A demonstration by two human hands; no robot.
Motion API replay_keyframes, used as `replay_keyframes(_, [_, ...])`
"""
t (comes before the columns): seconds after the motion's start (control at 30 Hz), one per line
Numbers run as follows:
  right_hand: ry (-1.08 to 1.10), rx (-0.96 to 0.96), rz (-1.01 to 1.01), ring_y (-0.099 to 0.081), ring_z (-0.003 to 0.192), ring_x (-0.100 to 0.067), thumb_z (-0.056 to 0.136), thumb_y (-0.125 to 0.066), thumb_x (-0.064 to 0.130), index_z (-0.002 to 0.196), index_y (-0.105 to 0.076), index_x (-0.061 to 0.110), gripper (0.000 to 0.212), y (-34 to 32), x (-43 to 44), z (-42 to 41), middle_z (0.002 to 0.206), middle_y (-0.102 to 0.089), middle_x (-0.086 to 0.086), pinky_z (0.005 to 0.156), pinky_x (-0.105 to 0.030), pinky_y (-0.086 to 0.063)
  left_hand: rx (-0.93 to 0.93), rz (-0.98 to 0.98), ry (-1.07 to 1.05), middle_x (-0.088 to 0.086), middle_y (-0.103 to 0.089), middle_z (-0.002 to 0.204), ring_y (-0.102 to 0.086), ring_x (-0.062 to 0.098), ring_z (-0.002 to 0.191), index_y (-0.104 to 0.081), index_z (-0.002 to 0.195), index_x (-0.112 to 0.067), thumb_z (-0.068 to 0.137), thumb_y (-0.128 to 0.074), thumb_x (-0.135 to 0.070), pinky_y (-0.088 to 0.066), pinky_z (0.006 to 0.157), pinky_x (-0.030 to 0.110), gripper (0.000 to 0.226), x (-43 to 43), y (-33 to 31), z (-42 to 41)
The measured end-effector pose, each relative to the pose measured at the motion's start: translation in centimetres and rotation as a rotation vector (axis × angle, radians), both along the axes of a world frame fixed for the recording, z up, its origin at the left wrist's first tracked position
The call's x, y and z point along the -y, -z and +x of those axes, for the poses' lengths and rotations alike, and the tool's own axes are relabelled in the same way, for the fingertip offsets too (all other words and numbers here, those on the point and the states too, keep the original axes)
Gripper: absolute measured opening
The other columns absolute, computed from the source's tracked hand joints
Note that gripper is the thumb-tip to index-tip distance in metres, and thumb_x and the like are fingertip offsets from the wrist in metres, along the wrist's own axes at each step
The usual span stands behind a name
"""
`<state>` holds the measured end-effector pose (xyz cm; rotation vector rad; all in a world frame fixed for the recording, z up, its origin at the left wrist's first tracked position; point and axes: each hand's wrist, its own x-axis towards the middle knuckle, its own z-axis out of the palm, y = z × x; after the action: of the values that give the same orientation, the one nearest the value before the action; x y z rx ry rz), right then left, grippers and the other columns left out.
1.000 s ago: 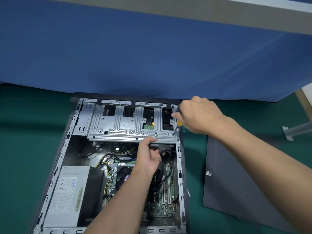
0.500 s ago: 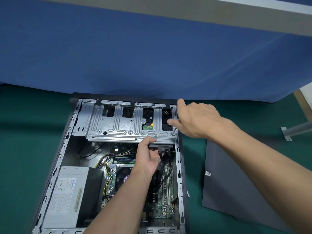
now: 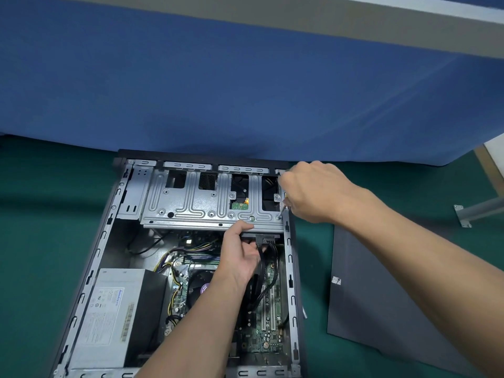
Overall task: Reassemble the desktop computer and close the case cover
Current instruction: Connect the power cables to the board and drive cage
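The computer case (image 3: 290, 271) is bare grey sheet metal, dull rather than polished. The drive cage (image 3: 196, 207) is stamped metal with a soft silvery sheen and pressed ridges. The power supply (image 3: 90, 331) is matt grey metal with a paper label. The cables (image 3: 275, 257) are black plastic with a slight gloss. The screwdriver (image 3: 282, 210) has a bright metal shaft. The cover (image 3: 381, 309) looks smooth, matt and dark grey. The counter (image 3: 41, 227) is matt green, and the partition (image 3: 245, 91) looks like blue cloth.

hands (image 3: 240, 257) (image 3: 311, 192) 2; drive cage (image 3: 191, 205) 1; screwdriver (image 3: 282, 210) 1; cover (image 3: 381, 309) 1
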<state>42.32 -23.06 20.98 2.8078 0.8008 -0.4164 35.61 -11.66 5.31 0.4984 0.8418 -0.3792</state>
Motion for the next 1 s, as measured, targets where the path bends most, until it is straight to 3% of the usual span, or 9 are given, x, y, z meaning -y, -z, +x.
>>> replay_keyframes(0.13, [-0.04, -0.055, 0.007, -0.039, 0.061, -0.03, 0.09, -0.053, 0.021, 0.061, -0.028, 0.017, 0.038, 0.2, -0.1, 0.6, 0.064, -0.031, -0.001, 0.059, -0.033, -0.034, 0.002, -0.01, -0.014, 0.011, -0.066, 0.075, -0.06, 0.025, 0.061, -0.055, 0.084, -0.009, 0.072, -0.054, -0.001, -0.05, 0.058, 0.032, 0.014, 0.0, 0.1, 0.0])
replay_keyframes(0.27, [0.034, -0.118, 0.065, -0.035, 0.053, -0.022, 0.087, -0.054, 0.017, 0.06, -0.035, 0.011, 0.033, 0.3, -0.1, 0.9, 0.063, -0.036, -0.006, 0.053, -0.032, -0.034, 0.006, -0.005, -0.001, 0.011, -0.065, 0.081, -0.061, 0.025, 0.065, -0.056, 0.088, -0.009, 0.064, -0.058, -0.003, -0.051, 0.057, 0.032, 0.025, 0.1, 0.1, 0.0])
replay_keyframes(0.37, [0.127, -0.134, 0.099, -0.037, 0.054, -0.021, 0.084, -0.052, 0.013, 0.06, -0.038, 0.009, 0.028, 0.4, -0.6, 0.7, 0.063, -0.04, -0.008, 0.046, -0.028, -0.029, -0.003, 0.001, 0.002, 0.011, -0.064, 0.079, -0.06, 0.025, 0.064, -0.055, 0.086, -0.009, 0.072, -0.055, -0.002, -0.051, 0.056, 0.032, 0.016, 0.1, 0.0, 0.0])
replay_keyframes(0.47, [0.206, -0.122, 0.134, -0.033, 0.055, -0.02, 0.082, -0.05, 0.008, 0.062, -0.037, 0.009, 0.024, 0.5, -1.4, 0.1, 0.065, -0.039, -0.008, 0.052, -0.031, -0.034, -0.011, -0.007, -0.004, 0.01, -0.062, 0.076, -0.058, 0.025, 0.063, -0.053, 0.084, -0.01, 0.075, -0.053, -0.002, -0.049, 0.06, 0.034, 0.012, 0.1, -0.2, 0.1])
replay_keyframes(0.6, [0.285, -0.126, 0.161, -0.039, 0.072, -0.029, 0.08, -0.046, 0.004, 0.064, -0.033, 0.012, 0.022, 0.4, -2.1, -0.2, 0.068, -0.034, -0.006, 0.06, -0.032, -0.034, -0.03, -0.007, -0.002, 0.01, -0.061, 0.074, -0.055, 0.024, 0.062, -0.052, 0.083, -0.01, 0.076, -0.053, -0.003, -0.045, 0.059, 0.032, 0.01, 0.2, -0.8, 0.0])
replay_keyframes(0.77, [0.352, -0.134, 0.178, -0.041, 0.078, -0.03, 0.076, -0.045, 0.002, 0.065, -0.034, 0.013, 0.02, 0.1, -2.4, -0.5, 0.071, -0.034, -0.004, 0.05, -0.029, -0.029, -0.075, 0.031, -0.03, 0.008, -0.057, 0.076, -0.056, 0.024, 0.069, -0.053, 0.084, -0.01, 0.08, -0.056, -0.005, -0.05, 0.067, 0.034, 0.008, 0.6, -1.5, -0.3])
replay_keyframes(0.83, [0.367, -0.148, 0.179, -0.043, 0.077, -0.029, 0.079, -0.047, 0.004, 0.066, -0.035, 0.013, 0.02, 0.1, -2.0, -0.6, 0.071, -0.035, -0.004, 0.048, -0.029, -0.029, -0.103, 0.093, -0.016, 0.005, -0.055, 0.071, -0.057, 0.022, 0.068, -0.054, 0.081, -0.012, 0.081, -0.061, -0.007, -0.049, 0.066, 0.033, 0.008, 0.7, -2.0, -0.6])
replay_keyframes(0.93, [0.427, -0.134, 0.196, -0.047, 0.076, -0.031, 0.085, -0.051, 0.014, 0.066, -0.038, 0.013, 0.023, -0.2, -0.1, -0.6, 0.071, -0.038, -0.003, 0.058, -0.03, -0.036, -0.133, 0.151, 0.006, 0.006, -0.055, 0.074, -0.059, 0.022, 0.069, -0.058, 0.084, -0.011, 0.082, -0.065, -0.009, -0.052, 0.068, 0.032, 0.008, 0.4, -2.7, -0.9])
replay_keyframes(1.0, [0.54, -0.091, 0.338, -0.051, 0.073, -0.032, 0.087, -0.055, 0.023, 0.066, -0.047, 0.009, 0.025, -0.1, 2.6, -0.8, 0.069, -0.048, -0.006, 0.057, -0.031, -0.037, -0.144, 0.215, 0.021, 0.008, -0.058, 0.079, -0.058, 0.021, 0.067, -0.059, 0.096, -0.01, 0.084, -0.067, -0.01, -0.053, 0.065, 0.03, 0.014, 0.5, -3.3, -0.9])
